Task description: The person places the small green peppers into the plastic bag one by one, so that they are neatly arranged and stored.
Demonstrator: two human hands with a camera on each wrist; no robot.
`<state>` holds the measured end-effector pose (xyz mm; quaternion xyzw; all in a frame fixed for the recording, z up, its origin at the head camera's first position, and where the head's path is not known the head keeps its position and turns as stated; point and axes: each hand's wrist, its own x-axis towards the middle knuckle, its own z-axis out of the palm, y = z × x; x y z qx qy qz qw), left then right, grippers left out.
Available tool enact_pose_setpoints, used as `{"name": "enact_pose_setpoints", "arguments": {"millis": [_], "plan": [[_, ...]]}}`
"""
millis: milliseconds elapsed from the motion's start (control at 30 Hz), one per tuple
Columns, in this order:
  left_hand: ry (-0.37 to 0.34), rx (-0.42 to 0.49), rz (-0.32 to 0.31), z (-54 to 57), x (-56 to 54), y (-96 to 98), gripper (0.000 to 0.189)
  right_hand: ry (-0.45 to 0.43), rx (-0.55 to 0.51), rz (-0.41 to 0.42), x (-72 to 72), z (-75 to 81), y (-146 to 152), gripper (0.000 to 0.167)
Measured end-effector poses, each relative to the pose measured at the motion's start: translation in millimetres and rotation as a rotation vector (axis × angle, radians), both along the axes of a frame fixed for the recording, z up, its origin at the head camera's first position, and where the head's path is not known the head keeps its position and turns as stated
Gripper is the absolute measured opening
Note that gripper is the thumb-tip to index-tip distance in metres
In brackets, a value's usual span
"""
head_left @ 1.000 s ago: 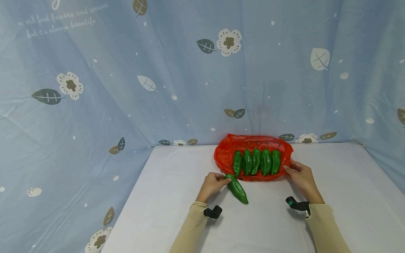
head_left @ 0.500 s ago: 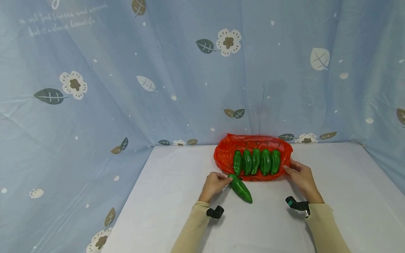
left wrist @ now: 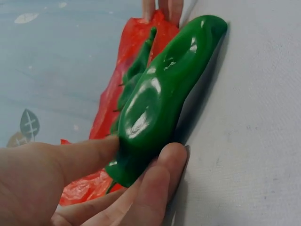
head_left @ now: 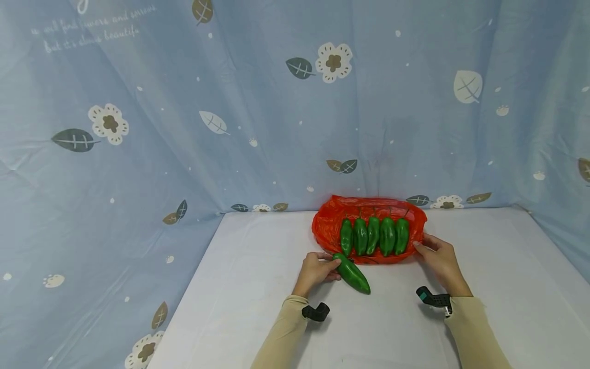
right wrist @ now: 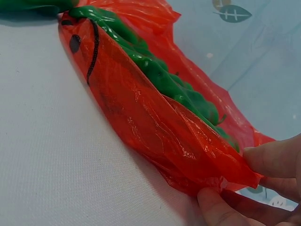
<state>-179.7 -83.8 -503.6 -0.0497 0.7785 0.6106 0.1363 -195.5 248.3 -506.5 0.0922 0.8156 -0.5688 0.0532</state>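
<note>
A glossy green pepper [head_left: 354,277] is pinched near its stem end by my left hand [head_left: 317,270], in front of a red plastic bag [head_left: 326,231]. In the left wrist view the thumb and fingers lie on either side of that pepper [left wrist: 153,99], its tip pointing away. Several more green peppers [head_left: 373,236] stand in a row inside the open bag, stems toward the back. At the bag's right end my right hand [head_left: 440,259] pinches the rim; the right wrist view has the red film [right wrist: 155,127] between thumb and fingers.
The bag stands on a white-covered table [head_left: 258,266], near its back edge. Behind and to the left hangs a blue curtain [head_left: 276,92] with leaf and flower prints. Each wrist wears a black strap mount [head_left: 315,312].
My left hand has shifted slightly right with the pepper, whose tip has swung right and a little up. The right hand and the bag have stayed in place.
</note>
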Motion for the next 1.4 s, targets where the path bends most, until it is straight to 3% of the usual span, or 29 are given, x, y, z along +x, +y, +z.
{"name": "enact_pose_setpoints", "arguments": {"millis": [500,733,1000,1233,1400], "plan": [[0.051,-0.078,0.004,-2.3,1.6,2.9,0.045,-0.02,0.028,0.001,0.1,0.1,0.1,0.062],[0.07,-0.137,-0.005,-0.6,1.8,-11.9,0.046,-0.016,0.037,0.001,-0.7,-0.5,0.1,0.062],[0.079,-0.203,0.019,6.8,-7.2,-33.8,0.051,-0.023,0.057,-0.001,-2.2,-0.4,0.8,0.062],[0.099,-0.321,-0.019,4.0,-5.2,-26.0,0.063,-0.028,0.064,0.001,0.0,0.6,0.9,0.062],[0.152,-0.373,-0.008,3.4,-3.1,-13.7,0.071,-0.032,0.047,-0.006,-0.3,-0.2,0.2,0.062]]}}
